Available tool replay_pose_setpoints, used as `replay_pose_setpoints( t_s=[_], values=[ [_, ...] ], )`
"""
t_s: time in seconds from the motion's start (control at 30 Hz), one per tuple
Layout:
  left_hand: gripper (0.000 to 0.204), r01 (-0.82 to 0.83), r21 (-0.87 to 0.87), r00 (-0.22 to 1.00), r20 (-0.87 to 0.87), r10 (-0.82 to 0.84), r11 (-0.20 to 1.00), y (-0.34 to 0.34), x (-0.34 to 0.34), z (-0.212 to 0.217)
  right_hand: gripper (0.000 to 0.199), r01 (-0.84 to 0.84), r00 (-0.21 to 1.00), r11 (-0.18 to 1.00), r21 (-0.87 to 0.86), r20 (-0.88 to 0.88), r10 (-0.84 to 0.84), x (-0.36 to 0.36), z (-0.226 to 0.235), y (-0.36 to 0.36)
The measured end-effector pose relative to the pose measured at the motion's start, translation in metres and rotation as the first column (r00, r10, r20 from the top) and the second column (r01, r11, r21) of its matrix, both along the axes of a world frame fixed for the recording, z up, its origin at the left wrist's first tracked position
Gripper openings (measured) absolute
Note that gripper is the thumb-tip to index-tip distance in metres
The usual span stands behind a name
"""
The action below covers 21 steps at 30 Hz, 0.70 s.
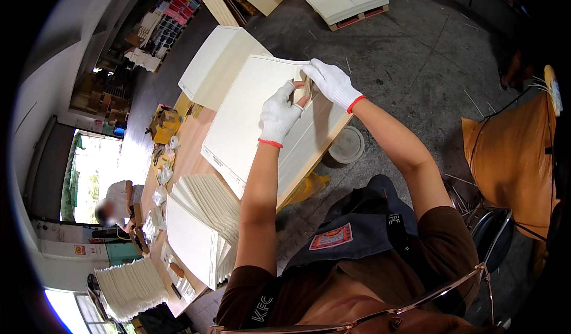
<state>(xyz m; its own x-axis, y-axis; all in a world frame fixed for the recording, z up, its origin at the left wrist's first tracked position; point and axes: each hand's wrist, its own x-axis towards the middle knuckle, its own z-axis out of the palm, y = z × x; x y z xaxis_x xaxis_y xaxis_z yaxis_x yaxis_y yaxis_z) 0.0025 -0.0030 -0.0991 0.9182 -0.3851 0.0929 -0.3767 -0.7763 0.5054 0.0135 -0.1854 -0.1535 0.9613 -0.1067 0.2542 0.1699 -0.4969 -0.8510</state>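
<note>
White-gloved hands, left (279, 115) and right (333, 83), both pinch the far edge of a cream sheet (250, 111) topping the flat stack (309, 149) on the wooden bench (184, 155). Fanned folded sheets (205, 215) stand nearer than that stack; a round white lid (347, 145) lies on the floor just right of it.

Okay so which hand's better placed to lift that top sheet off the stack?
Probably the right hand: it sits at the top sheet's far corner, fingers curled over the edge. The left hand lies just beside it, nearer the middle, seemingly steadying.
</note>
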Motion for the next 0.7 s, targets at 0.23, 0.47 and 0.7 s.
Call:
replay_pose_setpoints(
  t_s=[0.23,0.47,0.7],
  values=[
    [0.033,-0.001,-0.072,1.0,0.021,0.003,0.997,0.001,0.001,-0.004,0.048,-0.005,1.0,1.0,0.008,0.002,0.005,-0.003,0.002,0.0],
    [0.032,0.083,-0.124,0.989,0.13,-0.066,0.989,0.003,0.002,-0.009,0.049,0.004,1.0,1.0,0.006,-0.014,-0.004,-0.004,0.003,0.001],
    [0.044,0.059,-0.049,0.995,0.078,-0.055,0.997,0.0,0.0,-0.005,0.046,0.001,1.0,0.999,0.033,-0.018,0.0,-0.003,-0.001,0.0]
  ],
)
